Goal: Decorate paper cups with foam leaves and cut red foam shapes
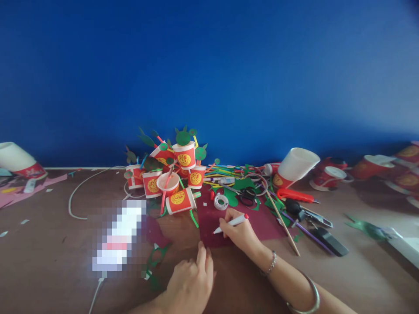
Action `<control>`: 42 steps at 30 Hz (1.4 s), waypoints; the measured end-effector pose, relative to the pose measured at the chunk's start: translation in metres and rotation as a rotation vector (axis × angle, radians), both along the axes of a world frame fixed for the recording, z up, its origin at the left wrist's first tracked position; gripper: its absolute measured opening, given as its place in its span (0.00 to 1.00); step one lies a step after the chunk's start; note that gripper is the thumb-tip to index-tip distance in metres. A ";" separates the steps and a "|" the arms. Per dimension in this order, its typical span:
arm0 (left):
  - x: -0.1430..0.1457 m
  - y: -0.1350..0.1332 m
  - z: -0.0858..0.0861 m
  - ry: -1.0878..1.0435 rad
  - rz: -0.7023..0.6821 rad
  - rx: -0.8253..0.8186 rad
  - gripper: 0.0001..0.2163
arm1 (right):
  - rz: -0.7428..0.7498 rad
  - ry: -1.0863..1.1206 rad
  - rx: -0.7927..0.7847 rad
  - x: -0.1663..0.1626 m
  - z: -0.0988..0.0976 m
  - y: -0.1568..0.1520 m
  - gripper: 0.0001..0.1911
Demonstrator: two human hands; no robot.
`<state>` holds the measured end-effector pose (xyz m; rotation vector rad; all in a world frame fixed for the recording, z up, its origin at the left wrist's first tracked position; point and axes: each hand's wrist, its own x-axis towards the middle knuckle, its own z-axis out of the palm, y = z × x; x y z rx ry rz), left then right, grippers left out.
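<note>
My right hand point(240, 233) grips a white pen with a red cap point(231, 223), its tip resting on a dark red sheet of paper point(262, 220) that lies flat on the brown table. My left hand point(191, 283) rests nearer to me, fingers loosely curled, with one fingertip pressing the sheet's near edge. It holds nothing that I can see. A roll of tape point(221, 202) lies just beyond the pen.
A pile of red paper cups with green cut-outs and straws point(173, 174) stands behind the sheet. Scissors point(247, 196), a red cutter point(296, 195), a wooden stick point(283, 218), coloured straws and more cups point(294, 168) lie to the right. A blurred-out object point(118, 235) and a white cable point(77, 192) sit to the left.
</note>
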<state>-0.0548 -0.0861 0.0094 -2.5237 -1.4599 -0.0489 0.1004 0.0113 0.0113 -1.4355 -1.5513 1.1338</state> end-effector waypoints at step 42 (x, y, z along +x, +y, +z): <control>0.000 0.001 0.003 0.018 0.006 -0.014 0.17 | -0.025 -0.019 0.007 0.001 -0.001 0.000 0.10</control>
